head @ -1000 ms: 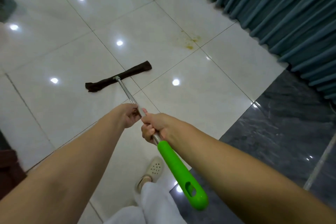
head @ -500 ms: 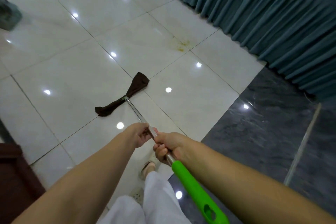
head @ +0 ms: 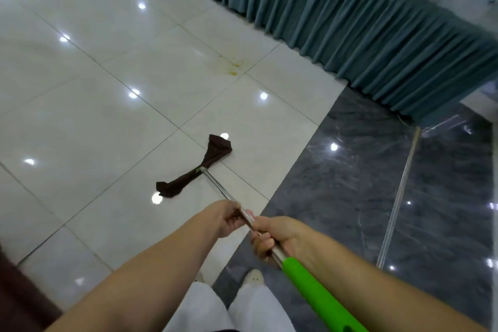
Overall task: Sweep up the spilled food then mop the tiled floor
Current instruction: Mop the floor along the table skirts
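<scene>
While gripped by 2 hands, mop [head: 194,171].

There is a single view, worn on the person's head, looking forward and steeply down along both forearms. The hands, left [head: 229,219] and right [head: 275,240], sit close in the lower middle. Past them the pale tiled floor [head: 80,121] stretches off toward the upper left, while the pleated curtain [head: 350,21] crosses the upper right, farther off. Wide-angle bending curves straight lines near the edges.
</scene>
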The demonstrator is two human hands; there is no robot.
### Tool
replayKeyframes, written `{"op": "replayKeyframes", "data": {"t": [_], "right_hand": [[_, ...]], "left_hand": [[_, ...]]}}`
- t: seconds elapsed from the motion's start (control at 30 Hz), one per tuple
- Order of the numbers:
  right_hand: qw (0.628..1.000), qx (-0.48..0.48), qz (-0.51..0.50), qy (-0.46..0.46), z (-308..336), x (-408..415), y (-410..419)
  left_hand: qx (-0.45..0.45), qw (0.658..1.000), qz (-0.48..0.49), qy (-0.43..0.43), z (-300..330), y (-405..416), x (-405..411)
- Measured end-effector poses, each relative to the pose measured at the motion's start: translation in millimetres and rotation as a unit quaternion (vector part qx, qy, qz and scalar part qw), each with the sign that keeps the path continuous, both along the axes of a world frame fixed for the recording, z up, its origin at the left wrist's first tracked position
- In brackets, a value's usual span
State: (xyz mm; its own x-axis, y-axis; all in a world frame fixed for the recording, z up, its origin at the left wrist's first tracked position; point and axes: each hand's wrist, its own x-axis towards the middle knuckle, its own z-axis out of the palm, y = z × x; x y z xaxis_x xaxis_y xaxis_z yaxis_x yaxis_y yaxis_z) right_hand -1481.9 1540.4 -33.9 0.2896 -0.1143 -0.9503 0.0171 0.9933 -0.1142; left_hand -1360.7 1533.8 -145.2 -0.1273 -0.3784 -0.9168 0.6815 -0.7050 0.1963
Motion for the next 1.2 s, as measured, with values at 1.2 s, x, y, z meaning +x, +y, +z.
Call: {"op": "replayKeyframes", "data": {"t": [1.2], "right_hand": [[0.979,0.094,0.178,-0.043,-19.1,55.2,6.3]], "left_hand": [[0.018,0.977,0.204,-0.054,-13.4,55.0,51.8]]}}
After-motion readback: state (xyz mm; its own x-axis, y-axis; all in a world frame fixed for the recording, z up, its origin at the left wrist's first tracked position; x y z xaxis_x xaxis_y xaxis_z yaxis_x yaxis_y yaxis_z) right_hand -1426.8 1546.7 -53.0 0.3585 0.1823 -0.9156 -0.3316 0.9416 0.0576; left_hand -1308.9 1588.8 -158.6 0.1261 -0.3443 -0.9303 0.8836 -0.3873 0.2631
